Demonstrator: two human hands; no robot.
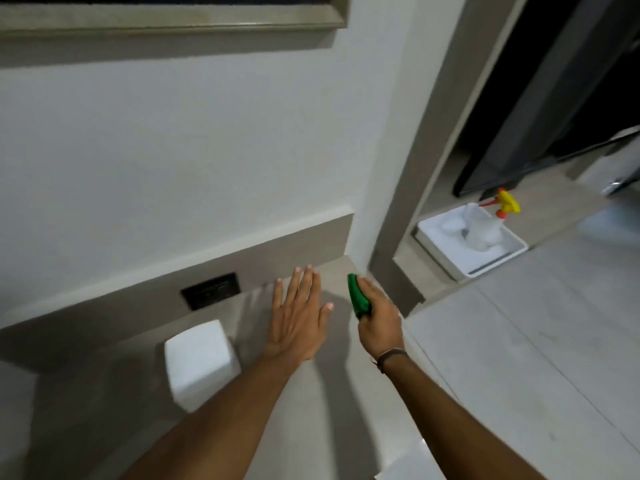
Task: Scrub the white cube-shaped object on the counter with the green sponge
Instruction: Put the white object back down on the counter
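Note:
A white cube-shaped object (200,362) stands on the grey counter (104,410), at the lower left of the head view. My left hand (298,317) hovers flat to the right of the cube, fingers spread, holding nothing and apart from it. Further right, my right hand (379,322) is closed around the green sponge (358,296), which sticks out above my fingers near the wall corner. The sponge is well away from the cube.
A black socket plate (210,291) sits in the grey backsplash behind the cube. On the floor to the right, a white tray (464,268) holds a clear spray bottle (485,230) with a yellow trigger. A doorway frame (415,202) borders the counter's right end.

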